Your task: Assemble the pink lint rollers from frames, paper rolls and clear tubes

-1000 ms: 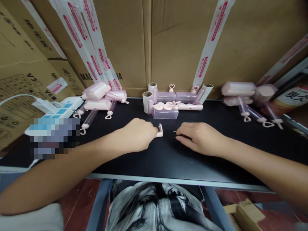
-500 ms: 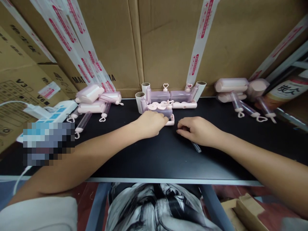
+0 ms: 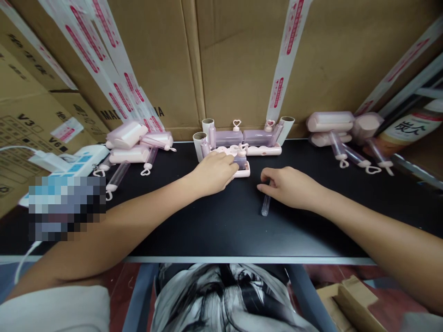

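Observation:
My left hand [image 3: 214,172] reaches forward over the black table [image 3: 214,226], its fingers curled on a clear lilac cover [image 3: 240,161] that sits on a pink base piece [image 3: 243,173]. My right hand [image 3: 289,186] rests on the table to the right, fingers curled over the top of a thin clear tube [image 3: 266,205] that lies pointing toward me. Just behind my left hand stand white paper rolls [image 3: 200,144] and a row of lilac tubes with heart-shaped pink handles [image 3: 237,125].
Pink roller cases and clear handles lie at the back left [image 3: 133,140] and back right [image 3: 337,127]. Cardboard boxes [image 3: 242,60] with taped seams wall the back. A white power strip [image 3: 74,161] sits far left. The table's front edge [image 3: 221,259] is near my lap.
My left hand has carried the pink piece from mid-table forward to the pile and now grips the lilac cover. The clear tube under my right hand has swung to point toward me.

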The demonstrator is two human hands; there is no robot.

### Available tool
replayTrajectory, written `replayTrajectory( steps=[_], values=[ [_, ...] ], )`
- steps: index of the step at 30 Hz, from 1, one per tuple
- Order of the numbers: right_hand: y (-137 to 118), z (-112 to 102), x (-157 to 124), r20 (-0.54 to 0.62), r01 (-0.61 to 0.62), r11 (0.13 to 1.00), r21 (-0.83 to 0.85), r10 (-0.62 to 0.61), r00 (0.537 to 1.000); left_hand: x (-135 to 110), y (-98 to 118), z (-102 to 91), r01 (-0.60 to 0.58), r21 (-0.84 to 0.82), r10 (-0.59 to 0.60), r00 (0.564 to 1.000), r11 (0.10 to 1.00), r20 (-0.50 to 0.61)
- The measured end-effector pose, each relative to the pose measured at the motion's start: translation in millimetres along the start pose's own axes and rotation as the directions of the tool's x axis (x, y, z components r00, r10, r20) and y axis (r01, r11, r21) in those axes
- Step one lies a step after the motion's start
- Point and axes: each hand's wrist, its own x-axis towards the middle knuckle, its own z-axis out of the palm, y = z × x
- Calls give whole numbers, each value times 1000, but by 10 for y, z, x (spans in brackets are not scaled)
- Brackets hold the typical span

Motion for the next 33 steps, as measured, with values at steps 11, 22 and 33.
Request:
replayTrajectory(
  steps=[11,22,33],
  values=[
    [45,-26,23,41,18,999,48,-20,999,-83,43,-69,6,-5,-6,1000,1000,-19],
    [809,-175,242,100,-95,988,-120,107,989,-619,-375,-654,474,-39,-473,881,880,23],
    [1467,-299,399,51,-291,944,-158,302,952,-1468,-2305,-376,872,-133,-875,482,472,54]
  ],
)
